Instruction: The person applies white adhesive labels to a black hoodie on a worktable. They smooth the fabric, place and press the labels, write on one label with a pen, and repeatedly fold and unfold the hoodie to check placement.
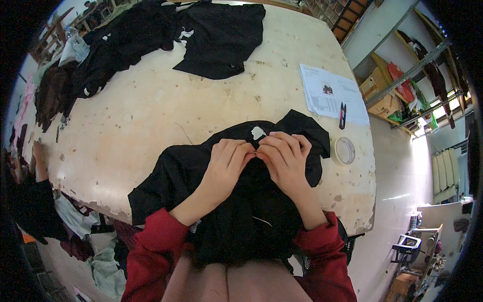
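A black garment (188, 163) lies spread over the near edge of the table and hangs down toward my lap. Above its upper part, my left hand (229, 160) and my right hand (285, 157) meet with closed, pinching fingertips. Something small, thin and pale shows between them, too small to name. Just beyond the fingertips, a white scrap (258, 133) rests on the black cloth. A light thread-like strand (262, 221) lies on the garment lower down, between my forearms.
The pale worktable (146, 116) holds more black garments (221, 40) at the far side. Printed sheets (332, 93), thread snips (342, 116) and a tape roll (344, 151) lie to the right. At the left edge, another person's arm (40, 161) reaches in. Shelving (402, 75) stands beyond.
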A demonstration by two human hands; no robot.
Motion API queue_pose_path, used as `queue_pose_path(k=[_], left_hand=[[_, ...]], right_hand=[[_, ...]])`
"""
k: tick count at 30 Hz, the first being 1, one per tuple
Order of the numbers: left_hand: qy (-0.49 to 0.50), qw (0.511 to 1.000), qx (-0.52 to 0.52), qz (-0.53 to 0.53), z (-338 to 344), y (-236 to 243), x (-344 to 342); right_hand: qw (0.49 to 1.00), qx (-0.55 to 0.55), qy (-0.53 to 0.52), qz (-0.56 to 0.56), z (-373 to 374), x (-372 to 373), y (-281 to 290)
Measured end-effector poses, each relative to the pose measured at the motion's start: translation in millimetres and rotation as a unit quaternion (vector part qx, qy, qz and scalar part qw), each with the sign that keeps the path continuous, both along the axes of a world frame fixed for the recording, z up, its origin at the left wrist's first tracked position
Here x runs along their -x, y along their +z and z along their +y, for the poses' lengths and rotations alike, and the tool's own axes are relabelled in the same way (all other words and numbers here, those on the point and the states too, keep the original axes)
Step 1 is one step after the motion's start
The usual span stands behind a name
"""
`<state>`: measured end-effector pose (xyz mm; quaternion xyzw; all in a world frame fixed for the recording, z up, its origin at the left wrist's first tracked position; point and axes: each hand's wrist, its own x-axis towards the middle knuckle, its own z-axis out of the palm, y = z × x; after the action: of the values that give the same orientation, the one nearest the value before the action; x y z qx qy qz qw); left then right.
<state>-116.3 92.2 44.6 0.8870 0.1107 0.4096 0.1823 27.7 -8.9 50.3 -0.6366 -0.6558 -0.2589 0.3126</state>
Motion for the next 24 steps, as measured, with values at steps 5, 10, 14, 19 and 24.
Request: queue_pose_path(k=[5,10,14,19,24], left_hand=[[-0.012,0.993,0.036,0.113,10,8,13],[-0.068,0.954,0.28,0.078,16,57,67],[0.104,0.944,0.267,0.165,-10,56,127],[0.309,0.905,0.199,0.213,-36,2,175],[0.297,0.905,0.151,0.265,-36,-38,127]], right_hand=[[0.99,0.025,0.09,0.11,2,-20,6],[0.858,0.018,0.022,0.513,-10,-39,18],[0.956,0.08,0.058,0.276,-4,-41,42],[0.875,0.158,-0.064,0.453,0,-58,15],[0.818,0.324,-0.026,0.475,-8,-23,-37]])
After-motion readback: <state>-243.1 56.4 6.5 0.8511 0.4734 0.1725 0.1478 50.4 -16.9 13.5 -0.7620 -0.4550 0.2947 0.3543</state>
